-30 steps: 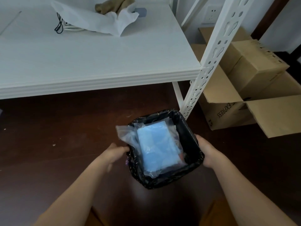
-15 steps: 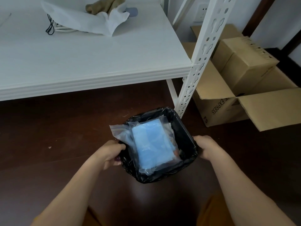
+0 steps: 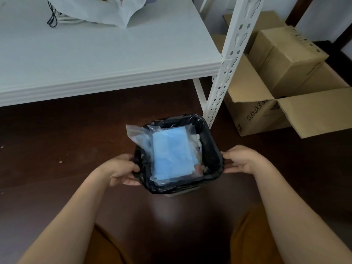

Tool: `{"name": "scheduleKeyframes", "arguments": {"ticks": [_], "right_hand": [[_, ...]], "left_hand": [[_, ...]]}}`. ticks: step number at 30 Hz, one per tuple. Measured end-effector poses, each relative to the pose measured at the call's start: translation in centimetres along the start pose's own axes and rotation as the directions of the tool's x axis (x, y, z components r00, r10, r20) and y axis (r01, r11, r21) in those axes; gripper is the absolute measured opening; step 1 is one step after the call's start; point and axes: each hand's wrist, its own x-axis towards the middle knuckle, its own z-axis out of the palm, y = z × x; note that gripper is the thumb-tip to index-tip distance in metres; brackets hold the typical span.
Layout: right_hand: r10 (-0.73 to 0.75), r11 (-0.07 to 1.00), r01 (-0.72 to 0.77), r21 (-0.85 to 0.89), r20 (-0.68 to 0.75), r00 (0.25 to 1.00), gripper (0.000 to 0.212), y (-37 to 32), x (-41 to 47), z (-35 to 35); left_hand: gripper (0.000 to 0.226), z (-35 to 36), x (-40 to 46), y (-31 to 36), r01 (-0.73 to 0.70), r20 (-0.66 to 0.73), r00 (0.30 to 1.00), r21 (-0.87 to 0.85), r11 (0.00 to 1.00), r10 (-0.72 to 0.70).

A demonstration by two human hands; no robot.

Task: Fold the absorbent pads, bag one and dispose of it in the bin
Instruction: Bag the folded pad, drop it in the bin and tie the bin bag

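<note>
A small square bin [image 3: 213,147] lined with a black bag stands on the dark floor in front of me. A clear zip bag [image 3: 141,136] holding a folded blue absorbent pad [image 3: 172,155] lies in the bin, its top left corner sticking out over the rim. My left hand [image 3: 122,169] grips the bin's left side. My right hand [image 3: 242,159] rests against the right side, fingers on the liner. Some other waste shows under the bag at the right.
A white shelf board [image 3: 114,60] with a perforated post [image 3: 228,61] stands just behind the bin. A white cloth bag [image 3: 99,10] lies on it. Cardboard boxes [image 3: 282,79], one with open flaps, sit to the right. My knees are at the bottom.
Both hands have settled on the bin's sides; the left hand closed on the left edge. The bagged pad stays in the bin. The view shifted slightly.
</note>
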Motion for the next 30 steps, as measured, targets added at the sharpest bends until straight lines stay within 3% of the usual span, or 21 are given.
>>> {"name": "scheduleKeyframes", "arguments": {"ticks": [2,5,10,12,15,20,22,27,30], "right_hand": [[0.010,0.998,-0.007,-0.069,0.042,0.999,0.023,0.2,-0.3,0.2],[0.035,0.964,-0.034,-0.263,-0.001,0.999,0.016,0.5,-0.5,0.5],[0.060,0.913,-0.050,-0.404,0.014,0.998,0.031,0.5,-0.9,0.1],[0.047,0.901,-0.036,-0.432,0.016,0.999,0.028,0.3,-1.1,0.2],[0.046,0.898,-0.025,-0.438,0.039,0.998,0.021,0.3,-1.4,0.6],[0.055,0.936,0.017,-0.350,0.195,0.979,0.007,0.3,-2.1,0.0],[0.025,0.954,0.041,-0.298,0.215,0.976,0.008,0.4,-1.9,-0.1],[-0.088,0.990,0.103,-0.099,0.143,0.986,0.011,0.3,-0.5,1.0],[-0.124,0.987,0.134,-0.085,0.115,0.986,0.009,0.5,0.1,1.9]], "left_hand": [[0.033,-0.8,-0.1,0.0,0.005,-0.021,1.000,-0.016,1.000,-0.006],[0.029,-0.8,-1.0,-0.5,0.062,0.053,0.996,0.099,0.993,-0.068],[0.037,-0.4,-0.8,-1.2,0.087,0.097,0.991,0.086,0.992,-0.095],[0.043,-0.4,-0.4,-1.3,0.088,0.095,0.991,0.090,0.992,-0.097],[0.053,-0.3,-0.6,-1.5,0.099,0.138,0.982,0.228,0.969,-0.133],[0.058,-0.5,-1.0,-2.2,0.136,0.277,0.949,0.066,0.988,-0.149],[0.054,-0.6,-0.7,-2.7,0.138,0.243,0.960,0.011,0.990,-0.137],[0.023,-1.4,-0.2,-2.3,-0.015,-0.026,1.000,-0.129,0.992,0.012],[0.015,-1.7,-0.2,-2.2,-0.051,-0.129,0.991,-0.100,0.994,0.038]]}}
